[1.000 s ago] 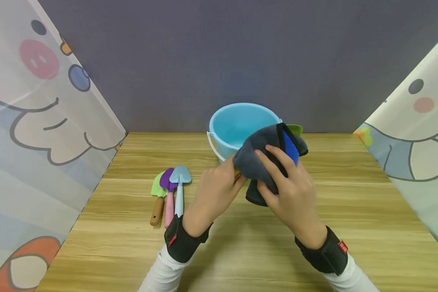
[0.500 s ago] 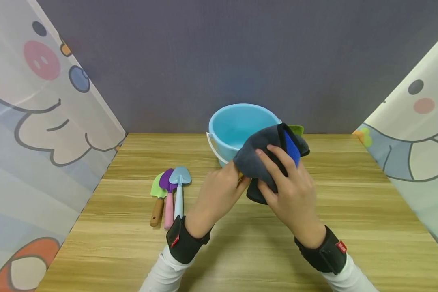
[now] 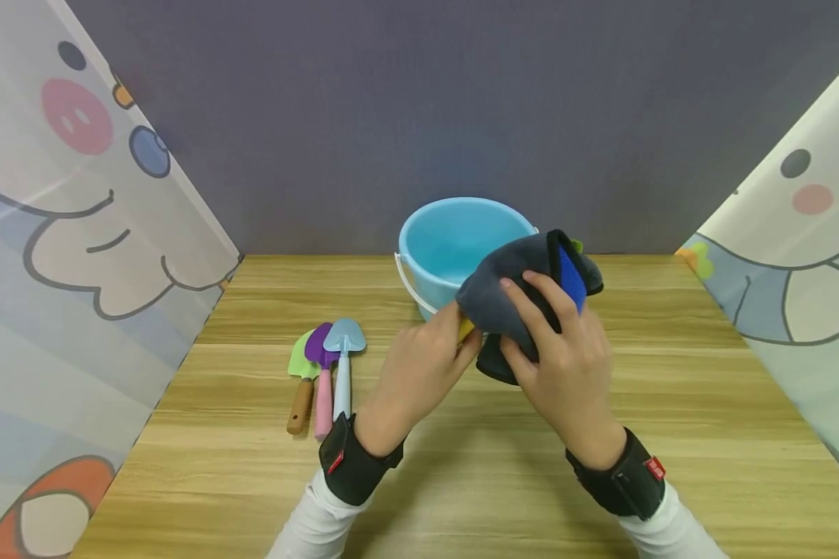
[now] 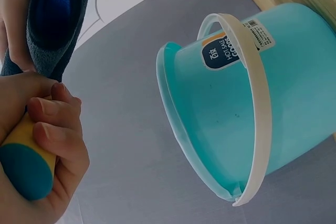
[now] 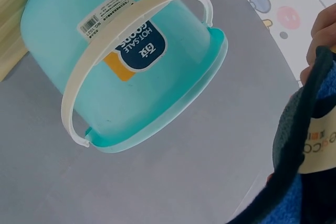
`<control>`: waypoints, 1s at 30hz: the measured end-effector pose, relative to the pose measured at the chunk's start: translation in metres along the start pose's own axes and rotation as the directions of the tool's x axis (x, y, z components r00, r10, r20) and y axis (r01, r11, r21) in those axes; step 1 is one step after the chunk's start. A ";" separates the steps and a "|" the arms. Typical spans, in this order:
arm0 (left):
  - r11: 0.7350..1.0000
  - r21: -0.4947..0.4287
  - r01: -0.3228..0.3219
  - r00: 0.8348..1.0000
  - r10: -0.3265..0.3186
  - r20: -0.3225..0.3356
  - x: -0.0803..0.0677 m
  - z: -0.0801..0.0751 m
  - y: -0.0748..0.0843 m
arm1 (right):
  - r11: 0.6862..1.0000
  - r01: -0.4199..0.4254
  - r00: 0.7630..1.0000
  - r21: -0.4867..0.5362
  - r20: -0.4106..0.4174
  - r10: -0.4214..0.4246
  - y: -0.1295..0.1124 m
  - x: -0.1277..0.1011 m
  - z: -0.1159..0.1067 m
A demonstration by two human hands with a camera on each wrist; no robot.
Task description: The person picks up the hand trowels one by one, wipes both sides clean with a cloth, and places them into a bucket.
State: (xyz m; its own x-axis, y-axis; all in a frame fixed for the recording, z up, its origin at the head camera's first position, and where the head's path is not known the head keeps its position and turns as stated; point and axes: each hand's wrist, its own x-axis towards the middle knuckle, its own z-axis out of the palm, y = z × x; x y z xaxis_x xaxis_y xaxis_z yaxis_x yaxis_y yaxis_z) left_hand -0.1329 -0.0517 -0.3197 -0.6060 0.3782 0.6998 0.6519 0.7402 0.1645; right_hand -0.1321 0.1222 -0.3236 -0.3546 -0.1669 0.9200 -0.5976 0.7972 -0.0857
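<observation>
My left hand [image 3: 419, 361] grips a yellow handle [image 3: 465, 331]; the left wrist view shows its teal end [image 4: 26, 170]. A dark grey and blue cloth [image 3: 492, 283] with black edging is draped over the rest of that handled thing. My right hand [image 3: 566, 357] holds the cloth, fingers spread over its outside. A bit of green [image 3: 577, 245] pokes out past the cloth's far side; whether it belongs to the handled thing I cannot tell. In the right wrist view a pale printed label [image 5: 319, 142] lies inside the cloth fold.
A light blue bucket [image 3: 436, 289] with a white handle stands behind the hands. To the left lie three small trowels: a green one [image 3: 302, 357] with brown handle, a purple one [image 3: 324, 388] with pink handle, a pale blue one [image 3: 343, 365]. A grey wall rises behind.
Both hands stay on the handle and cloth. The cloth and right hand have shifted slightly right and up, showing more yellow handle and less of the green bit.
</observation>
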 end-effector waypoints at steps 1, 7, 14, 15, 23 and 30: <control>1.000 0.000 -0.003 1.000 0.003 -0.001 0.000 0.000 0.000 | 1.000 -0.002 1.000 -0.001 -0.009 0.002 0.000 0.000 0.000; 1.000 0.021 -0.001 1.000 0.001 -0.003 -0.001 0.000 -0.001 | 1.000 -0.021 0.999 -0.002 -0.034 0.021 0.002 0.001 -0.001; 0.998 0.058 0.020 1.000 -0.020 -0.003 0.000 -0.001 -0.002 | 0.998 -0.048 0.996 -0.032 -0.081 0.045 0.006 0.006 -0.002; 0.998 0.063 0.024 1.000 -0.024 -0.002 0.000 -0.002 -0.003 | 0.998 -0.054 0.995 -0.033 -0.087 0.050 0.007 0.007 -0.003; 0.994 0.101 0.034 0.999 -0.034 -0.006 0.001 -0.002 -0.004 | 0.996 -0.081 0.991 -0.042 -0.107 0.076 0.009 0.010 -0.007; 0.993 0.110 0.052 0.999 -0.052 -0.004 0.001 -0.002 -0.007 | 0.993 -0.121 0.984 -0.012 -0.135 0.118 0.008 0.014 -0.010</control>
State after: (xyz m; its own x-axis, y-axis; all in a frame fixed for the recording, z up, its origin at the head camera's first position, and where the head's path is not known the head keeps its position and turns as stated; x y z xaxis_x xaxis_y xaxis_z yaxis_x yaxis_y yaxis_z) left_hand -0.1368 -0.0576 -0.3183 -0.6373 0.3365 0.6933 0.5650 0.8158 0.1235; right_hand -0.1352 0.1321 -0.3081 -0.3223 0.0087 0.9466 -0.5412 0.8187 -0.1918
